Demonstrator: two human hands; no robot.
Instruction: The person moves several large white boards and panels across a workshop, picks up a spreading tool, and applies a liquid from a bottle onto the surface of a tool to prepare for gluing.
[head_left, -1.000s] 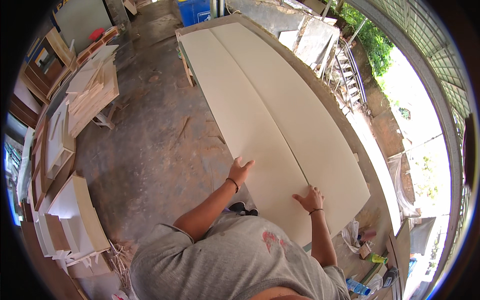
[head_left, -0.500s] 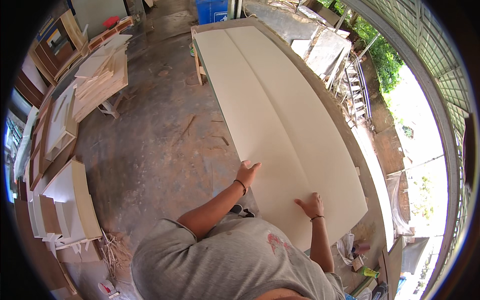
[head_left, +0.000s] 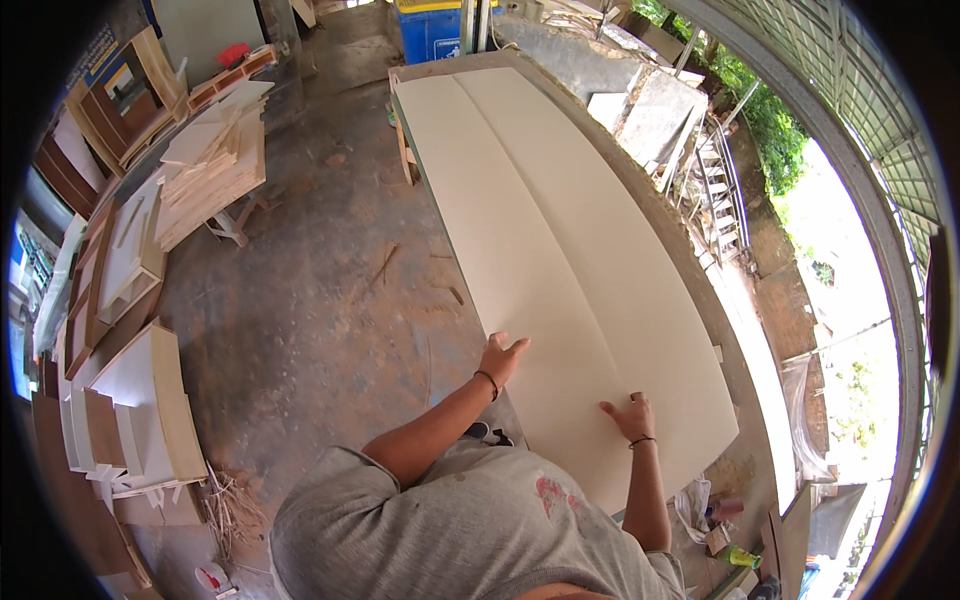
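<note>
A long cream-coloured panel (head_left: 480,190) stretches away from my body, with a lengthwise ridge or seam down its surface. My left hand (head_left: 503,360) is at the panel's left edge, its thumb stretched out over the surface and apart from the fingers. Farther right and nearer to me, my right hand (head_left: 632,416) rests on the panel close to the seam line, thumb also spread away. Neither hand shows anything held in it. The undersides of the fingers are hidden.
A wooden support (head_left: 408,150) shows under the panel's far left side. Stacked boards (head_left: 215,165) and an open white cabinet carcass (head_left: 155,410) stand at the left. A blue bin (head_left: 432,40) is beyond the far end. Clutter, including a green bottle (head_left: 740,557), lies at the lower right.
The view has shifted slightly, so the whole scene sits a little lower and to the right. Both hands stay at about the same places on the panel.
</note>
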